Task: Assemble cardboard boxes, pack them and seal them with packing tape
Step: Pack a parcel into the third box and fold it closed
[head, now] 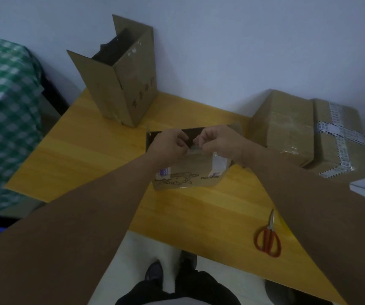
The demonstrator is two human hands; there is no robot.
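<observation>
A small cardboard box [186,177] with a printed line drawing on its near side sits in the middle of the yellow wooden table [84,155]. Its top is open and dark inside. My left hand [168,144] and my right hand [219,140] meet over the near top edge, fingers pinched on a strip of clear tape [195,149] that lies against the box's front. Old tape and labels show on the box's front face. What each fingertip grips is partly hidden by the other hand.
A tall open box [119,84] with dark contents stands at the table's back left. Two taped boxes [309,133] lie at the right. Red-handled scissors [268,236] rest near the front right edge. A green checked cloth [3,106] is on the left.
</observation>
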